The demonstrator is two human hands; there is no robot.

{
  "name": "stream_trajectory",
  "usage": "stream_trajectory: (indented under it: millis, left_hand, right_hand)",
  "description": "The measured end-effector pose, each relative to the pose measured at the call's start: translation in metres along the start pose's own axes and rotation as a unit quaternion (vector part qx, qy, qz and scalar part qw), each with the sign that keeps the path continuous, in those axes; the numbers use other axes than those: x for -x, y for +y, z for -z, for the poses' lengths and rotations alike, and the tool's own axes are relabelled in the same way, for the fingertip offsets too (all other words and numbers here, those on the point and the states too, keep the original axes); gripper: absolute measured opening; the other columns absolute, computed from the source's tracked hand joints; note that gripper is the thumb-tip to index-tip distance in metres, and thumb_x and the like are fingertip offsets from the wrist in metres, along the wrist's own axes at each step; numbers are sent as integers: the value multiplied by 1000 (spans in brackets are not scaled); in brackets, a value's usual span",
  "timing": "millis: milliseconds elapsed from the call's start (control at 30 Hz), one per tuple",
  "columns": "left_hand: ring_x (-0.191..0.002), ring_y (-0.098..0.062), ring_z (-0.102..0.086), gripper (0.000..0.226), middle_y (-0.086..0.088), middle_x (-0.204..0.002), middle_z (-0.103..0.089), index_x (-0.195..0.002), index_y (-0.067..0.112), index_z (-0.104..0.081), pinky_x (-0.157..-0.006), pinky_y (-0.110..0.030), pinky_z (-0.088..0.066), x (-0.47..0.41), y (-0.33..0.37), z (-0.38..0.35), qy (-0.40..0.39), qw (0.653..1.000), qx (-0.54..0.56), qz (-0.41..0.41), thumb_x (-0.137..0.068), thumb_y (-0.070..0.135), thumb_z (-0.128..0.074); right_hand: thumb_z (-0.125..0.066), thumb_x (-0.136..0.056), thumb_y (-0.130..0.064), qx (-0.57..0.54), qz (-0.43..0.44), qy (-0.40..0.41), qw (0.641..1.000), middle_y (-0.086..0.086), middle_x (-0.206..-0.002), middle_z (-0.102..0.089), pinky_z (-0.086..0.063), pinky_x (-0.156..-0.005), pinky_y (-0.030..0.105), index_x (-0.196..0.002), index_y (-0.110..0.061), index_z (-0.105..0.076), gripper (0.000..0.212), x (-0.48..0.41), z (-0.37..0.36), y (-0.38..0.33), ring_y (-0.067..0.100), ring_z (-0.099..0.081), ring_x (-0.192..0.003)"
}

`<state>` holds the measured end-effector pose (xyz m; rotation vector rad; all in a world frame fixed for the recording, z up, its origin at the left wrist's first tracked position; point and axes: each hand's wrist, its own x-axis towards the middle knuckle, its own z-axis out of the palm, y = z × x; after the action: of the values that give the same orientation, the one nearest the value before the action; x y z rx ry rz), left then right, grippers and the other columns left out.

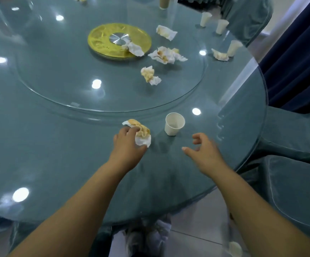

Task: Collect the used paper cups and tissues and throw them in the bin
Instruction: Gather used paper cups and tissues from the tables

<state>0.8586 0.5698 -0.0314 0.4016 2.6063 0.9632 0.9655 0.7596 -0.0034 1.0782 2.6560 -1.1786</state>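
Pinches crumpled stained white tissue (143, 134) with left hand (127, 144), near table (67, 164) edge; splays empty right hand (204, 151), likely for white paper cup (174, 124).

Round glass table (39, 154), glass turntable (57, 75), gold disc (98, 40), covered chair (298, 191)

Your right hand (205, 152) is blurred; your left hand (127, 145) covers part of the near tissue (143, 135). A brown cup (164, 3) at the tabletop's (57, 145) far edge is cut off.
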Motion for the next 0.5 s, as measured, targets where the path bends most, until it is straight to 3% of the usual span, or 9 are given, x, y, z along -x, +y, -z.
stream_trajectory:
  millis: [100, 267, 367, 433, 500]
  left_hand:
    - [-135, -29, -18, 68, -3, -154, -17, -144, 24, -35, -111, -34, -20, -26, -7, -12, -15, 1000, -25, -1, -84, 28, -67]
    - [-143, -29, -7, 75, -1, -159, -6, -148, 29, -27, -116, -35, -9, -59, -15, -34, -28, 998, -46, 27, -84, 42, -64]
    - [-139, -32, -19, 68, -1, -155, -22, -143, 27, -39, -115, -35, -16, -69, -23, -45, -48, 990, -129, 14, -83, 47, -63]
    - [-131, -34, -31, 55, -1, -145, -39, -128, 22, -57, -108, -32, -21, -70, -26, -50, -14, 991, -131, 0, -79, 42, -69]
    - [-122, -35, -43, 34, -10, -130, -53, -111, 11, -68, -94, -28, -23, -67, -21, -54, 27, 996, -90, -7, -79, 23, -71]
  right_hand:
    - [-71, -82, -34, 55, 30, -10, 998, 5, -143, -36, -38, -105, 38, -143, -17, -33, 73, -28, -12, -11, 24, -42, -128]
    - [-72, -81, -37, 120, 76, -14, 990, 4, -157, -6, -23, -112, 37, -152, -18, -6, 99, -67, -25, -24, 30, -19, -140]
    - [-69, -84, -38, 144, 107, -50, 982, -2, -160, 3, -19, -114, 40, -153, -23, 1, 100, -90, -29, -27, 30, -14, -143]
    - [-67, -86, -38, 145, 126, -70, 979, -1, -158, -13, -28, -112, 40, -153, -22, -7, 91, -103, -28, -26, 28, -25, -139]
    - [-67, -86, -38, 144, 138, -74, 977, -1, -151, -25, -35, -105, 37, -150, -18, -21, 81, -111, -24, -23, 27, -37, -132]
